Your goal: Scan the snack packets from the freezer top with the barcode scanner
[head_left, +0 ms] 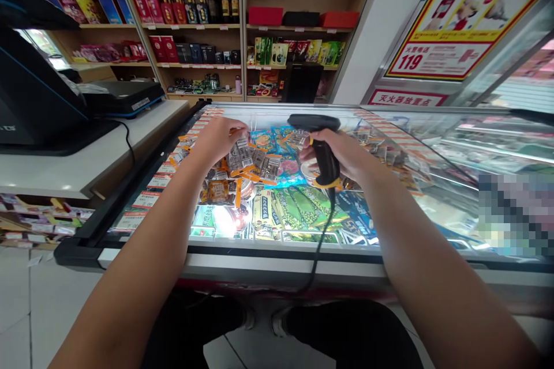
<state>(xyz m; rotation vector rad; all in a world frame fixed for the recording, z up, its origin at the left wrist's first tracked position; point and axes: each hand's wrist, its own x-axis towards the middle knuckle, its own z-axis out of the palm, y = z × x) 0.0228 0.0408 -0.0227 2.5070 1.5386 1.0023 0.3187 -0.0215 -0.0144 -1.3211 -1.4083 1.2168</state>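
Right hand (pixel 346 157): closed round the handle of the black handheld barcode scanner with yellow trim (pixel 321 147).
Left hand (pixel 219 138): fingers curled over the heap of small silver-and-orange packets (pixel 253 162) on the glass freezer lid (pixel 389 230); cannot tell whether it pinches one.
Risk: loose packets could slide on the smooth glass; glare might spoil a read; the dangling black cable (pixel 322 233) may snag.

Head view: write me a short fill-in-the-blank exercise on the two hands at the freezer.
The right hand grips a barcode scanner whose body is mainly ____.
The left hand rests on a bunch of small packets on the freezer's ____ lid.
The scanner's cable hangs ____ from the handle.
Missing words: black; glass; down.
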